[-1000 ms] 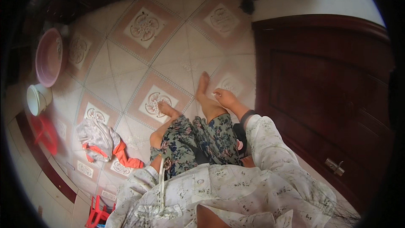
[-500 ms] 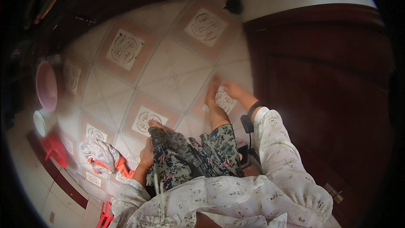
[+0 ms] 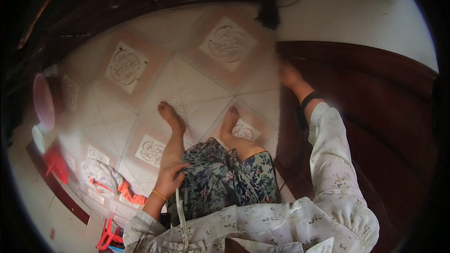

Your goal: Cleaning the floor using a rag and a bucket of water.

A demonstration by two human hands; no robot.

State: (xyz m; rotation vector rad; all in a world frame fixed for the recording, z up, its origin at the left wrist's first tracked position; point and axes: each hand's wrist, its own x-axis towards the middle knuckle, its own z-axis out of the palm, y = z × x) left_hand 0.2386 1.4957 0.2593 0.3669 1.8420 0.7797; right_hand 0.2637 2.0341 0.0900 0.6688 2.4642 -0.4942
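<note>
My left hand (image 3: 169,180), with a yellow bracelet at its wrist, is at the left edge of the floral shorts (image 3: 206,182) on my lap. Its fingers curl in against the dark patterned fabric. A pale cord (image 3: 181,218) hangs just below that hand. Out to the right, my right hand (image 3: 289,74) reaches to the near edge of the dark red wooden door (image 3: 361,112). Its fingers are dim and blurred there, so their grip is hidden.
A crumpled white and orange cloth (image 3: 101,175) lies on the patterned tile floor (image 3: 201,84). Along the left are a pink basin (image 3: 43,100), a white container (image 3: 39,138) and a red plastic stool (image 3: 56,165). Another red plastic piece (image 3: 109,236) stands at lower left.
My right hand has moved from beside my foot up and right to the door's edge. The left foot has stepped forward, and my left hand now shows more of its fingers.
</note>
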